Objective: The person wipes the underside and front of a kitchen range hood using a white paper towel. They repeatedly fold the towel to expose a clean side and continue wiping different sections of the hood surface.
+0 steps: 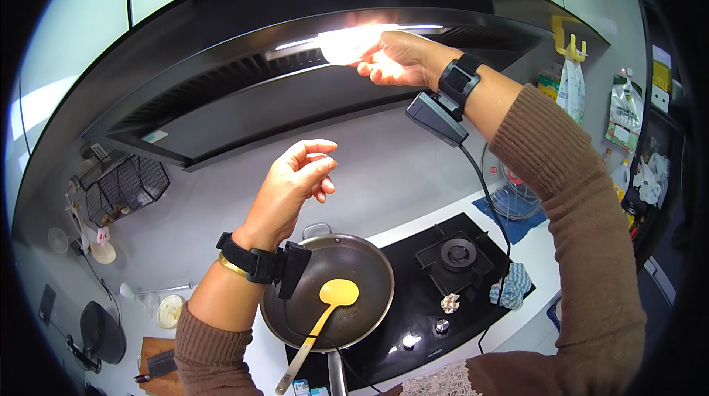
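My right hand [401, 58] is raised to the underside of a black range hood [354, 16], at its lit lamp strip. A washed-out white patch covers its fingertips, and glare hides whether they hold something. My left hand [302, 182] hangs in the air below the hood, fingers loosely curled and apart, with nothing in them. Beneath it stands a dark wok [360, 254] on the black gas hob [382, 335]. A yellow ladle or spoon [339, 292] rests in the wok, its pale handle leaning over the near rim.
A crumpled tissue [450, 303] and a blue-white cloth [512, 285] lie by the right burner [458, 252]. A glass lid [512, 196] leans behind. Left are a wire basket [127, 188] and a cutting board [160, 354] with a cleaver [162, 364]. A cable [490, 202] trails from my right wrist device.
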A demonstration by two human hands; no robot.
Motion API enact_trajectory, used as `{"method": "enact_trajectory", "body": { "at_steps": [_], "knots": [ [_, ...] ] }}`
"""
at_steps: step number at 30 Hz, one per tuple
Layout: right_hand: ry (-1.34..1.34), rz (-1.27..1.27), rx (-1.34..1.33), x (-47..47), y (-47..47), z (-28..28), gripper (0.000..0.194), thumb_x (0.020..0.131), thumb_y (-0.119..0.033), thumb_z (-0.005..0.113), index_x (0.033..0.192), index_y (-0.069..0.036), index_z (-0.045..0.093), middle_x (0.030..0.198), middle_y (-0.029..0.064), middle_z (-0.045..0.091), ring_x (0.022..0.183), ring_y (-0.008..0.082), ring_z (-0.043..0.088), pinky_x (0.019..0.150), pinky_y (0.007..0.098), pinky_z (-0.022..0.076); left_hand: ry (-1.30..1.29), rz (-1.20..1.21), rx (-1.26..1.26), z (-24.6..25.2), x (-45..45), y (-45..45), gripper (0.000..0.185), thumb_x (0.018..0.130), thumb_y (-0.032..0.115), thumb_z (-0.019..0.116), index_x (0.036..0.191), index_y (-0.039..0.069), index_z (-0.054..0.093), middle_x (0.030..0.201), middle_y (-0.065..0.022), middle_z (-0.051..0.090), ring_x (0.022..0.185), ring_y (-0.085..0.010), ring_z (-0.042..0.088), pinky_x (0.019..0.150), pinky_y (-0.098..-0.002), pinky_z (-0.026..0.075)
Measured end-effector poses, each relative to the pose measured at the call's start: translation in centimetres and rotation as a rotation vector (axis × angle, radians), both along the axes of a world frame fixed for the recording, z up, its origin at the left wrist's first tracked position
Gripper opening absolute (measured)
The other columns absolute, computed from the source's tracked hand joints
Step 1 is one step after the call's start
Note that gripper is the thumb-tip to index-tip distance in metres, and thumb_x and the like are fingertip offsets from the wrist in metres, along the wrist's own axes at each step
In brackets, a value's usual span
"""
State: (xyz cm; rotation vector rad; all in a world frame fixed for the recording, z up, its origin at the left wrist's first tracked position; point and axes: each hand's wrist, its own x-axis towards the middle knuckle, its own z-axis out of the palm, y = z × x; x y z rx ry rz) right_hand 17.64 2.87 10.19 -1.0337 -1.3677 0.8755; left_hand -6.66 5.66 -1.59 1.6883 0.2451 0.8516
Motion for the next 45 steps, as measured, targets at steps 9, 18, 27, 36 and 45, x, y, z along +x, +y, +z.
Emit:
{"method": "enact_trajectory", "body": {
  "at_steps": [9,18,27,36,45],
  "knots": [
    [-0.276,-0.247,-0.163,-1.6,0.8,0.0,0.012,0.090,-0.008,0.055,0.090,0.004,0.055,0.073,0.0083,0.056,0.053,0.0093,0.054,0.048,0.0192,0.0497,0.003,0.035,0.009,-0.2,-1.3,0.1,0.026,0.088,0.013,0.058,0.111,0.001,0.056,0.084,-0.0026,0.056,0.067,-0.0080,0.057,0.058,-0.0205,0.046],
    [-0.184,-0.210,-0.204,-2.6,2.4,0.4,0.008,0.087,-0.006,0.055,0.082,-0.003,0.048,0.069,0.0046,0.052,0.048,0.0076,0.048,0.042,0.0169,0.0460,-0.001,0.037,0.030,0.4,-1.9,-1.5,0.025,0.088,0.013,0.059,0.110,0.002,0.056,0.081,-0.0020,0.057,0.067,-0.0083,0.057,0.058,-0.0207,0.046],
    [0.352,-0.078,-0.044,-4.2,1.6,0.5,0.016,0.084,0.001,0.049,0.099,0.004,0.045,0.083,0.0094,0.045,0.065,0.0120,0.047,0.045,0.0177,0.0388,0.011,0.077,0.034,0.5,-4.3,-1.7,0.024,0.089,0.016,0.059,0.110,0.005,0.056,0.089,-0.0019,0.061,0.069,-0.0095,0.058,0.060,-0.0213,0.045],
    [-0.033,-0.172,-0.013,-4.9,0.8,-2.5,0.016,0.085,-0.006,0.058,0.099,-0.003,0.049,0.087,0.0053,0.050,0.067,0.0089,0.050,0.049,0.0178,0.0427,0.030,0.121,0.016,-0.1,-6.6,-0.9,0.025,0.089,0.016,0.059,0.110,0.004,0.056,0.087,-0.0019,0.059,0.068,-0.0089,0.058,0.060,-0.0212,0.046],
    [-0.079,-0.215,-0.090,-5.9,2.3,-0.4,0.013,0.088,-0.007,0.056,0.099,-0.002,0.053,0.083,0.0063,0.054,0.063,0.0081,0.051,0.044,0.0170,0.0406,0.022,0.104,0.023,-0.2,-6.0,-0.1,0.024,0.090,0.016,0.058,0.110,0.005,0.056,0.092,-0.0030,0.060,0.069,-0.0095,0.058,0.060,-0.0217,0.046]
  ]
}}
